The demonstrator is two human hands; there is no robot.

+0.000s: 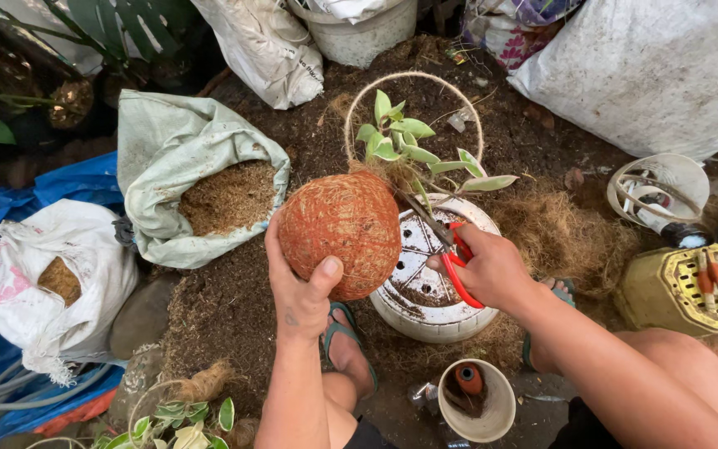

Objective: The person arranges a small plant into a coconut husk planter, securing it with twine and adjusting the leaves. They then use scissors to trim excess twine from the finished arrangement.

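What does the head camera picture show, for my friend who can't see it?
A person's left hand holds a round ball wrapped in orange string with a small leafy plant growing from its top. The right hand points red-handled scissors at the plant's base, above a white pot on soil-covered ground.

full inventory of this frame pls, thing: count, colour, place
moss ball: 1, orange twine wrap, centre, in left hand
plant: 1, green-cream leaves, growing from ball top
hanging loop: 1, tan, arching above plant
scissors: 1, red handles, in right hand, blades at plant base
upturned pot: 1, white, under ball
open sacks: 2, pale, left, holding brown fibre
large sack: 1, white, top right
cup: 1, white, bottom centre, orange spool inside
crate: 1, yellow, right edge
tarp: 1, blue, left
sandals: 2, green, on feet
left hand: cups ball
right hand: grips scissors
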